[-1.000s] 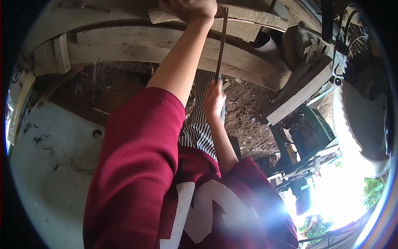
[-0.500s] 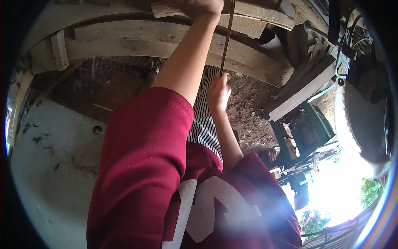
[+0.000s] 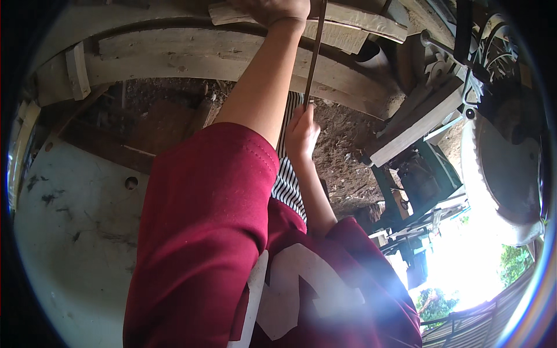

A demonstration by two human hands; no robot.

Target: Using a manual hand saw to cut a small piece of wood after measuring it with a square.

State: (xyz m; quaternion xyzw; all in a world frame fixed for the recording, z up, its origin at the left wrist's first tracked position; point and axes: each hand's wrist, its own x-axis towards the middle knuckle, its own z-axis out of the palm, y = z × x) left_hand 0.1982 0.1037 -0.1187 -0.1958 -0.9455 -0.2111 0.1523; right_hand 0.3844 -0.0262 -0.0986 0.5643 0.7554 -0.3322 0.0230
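At the top centre my left hand point(image 3: 271, 8) lies at a pale wooden board point(image 3: 371, 22), its fingers cut off or hidden, with my forearm crossing the middle. My right hand point(image 3: 301, 130) is closed round the lower end of a long, narrow, dark bar point(image 3: 315, 53), which stands almost straight up in the picture and crosses the board beside my left hand. Behind the bar runs a wooden beam point(image 3: 168, 49); striped cloth point(image 3: 287, 180) lies below my right hand.
A pale panel with a hole point(image 3: 75, 232) fills the lower left. At right are a propped timber point(image 3: 418, 124), a green metal frame point(image 3: 441, 171), hanging cables point(image 3: 493, 46) and a large round pale object point(image 3: 502, 174). Wood scraps and dirt point(image 3: 348, 162) cover the ground.
My left forearm and sleeve have shifted a little to the right. My right hand and the bar have moved slightly upward, the bar's top now leaving the picture. The whole view has shifted slightly.
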